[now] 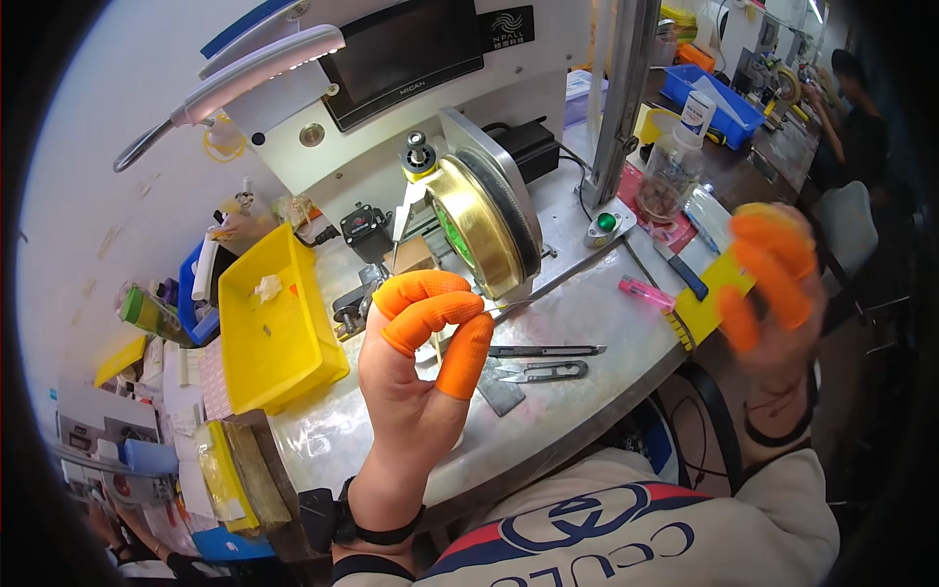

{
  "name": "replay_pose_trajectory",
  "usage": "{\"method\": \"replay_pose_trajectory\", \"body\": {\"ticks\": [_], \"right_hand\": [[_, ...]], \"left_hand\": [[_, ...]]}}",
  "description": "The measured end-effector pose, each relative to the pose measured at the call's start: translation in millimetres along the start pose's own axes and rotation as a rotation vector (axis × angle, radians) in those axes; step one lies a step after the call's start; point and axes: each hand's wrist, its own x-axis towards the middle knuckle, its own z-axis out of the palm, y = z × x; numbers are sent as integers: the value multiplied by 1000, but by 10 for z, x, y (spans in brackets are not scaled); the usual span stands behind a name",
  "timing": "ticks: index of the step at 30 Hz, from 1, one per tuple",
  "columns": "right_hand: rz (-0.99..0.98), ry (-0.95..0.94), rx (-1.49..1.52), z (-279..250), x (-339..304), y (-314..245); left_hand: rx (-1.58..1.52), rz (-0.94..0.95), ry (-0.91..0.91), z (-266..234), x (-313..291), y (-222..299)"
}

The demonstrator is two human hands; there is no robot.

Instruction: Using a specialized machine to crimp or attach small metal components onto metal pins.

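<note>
A thin, pale, wire-like strand (509,307) is pinched between the closed thumb and fingertips of the left hand (401,382), clad in orange rubber covers, on the near side of a gold-rimmed metal wheel (499,235). Farther right, the orange-tipped right hand (782,318) is near a flat yellow sheet (699,311); blur prevents telling its grip. Small grey metal snips (548,372) lie near the left hand.

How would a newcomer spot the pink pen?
Find the big gold wheel, then the green button to its right. Below that button in view, beside a yellow sheet, lies the pen: slim and bright pink, unlike the flat sheet.
</note>
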Motion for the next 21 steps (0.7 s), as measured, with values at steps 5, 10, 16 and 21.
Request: {"method": "replay_pose_trajectory", "body": {"ticks": [5,10,16,21], "right_hand": [[-128,-22,212,471,380,-392],[-244,-20,194,659,461,-341],[-192,-45,332,796,351,-396],[356,309,823,278,1028,136]], "left_hand": [[36,23,-24,0,52,53],[33,64,-78,67,149,62],[263,202,-92,6,40,170],[250,241,-46,-224,12,116]]}}
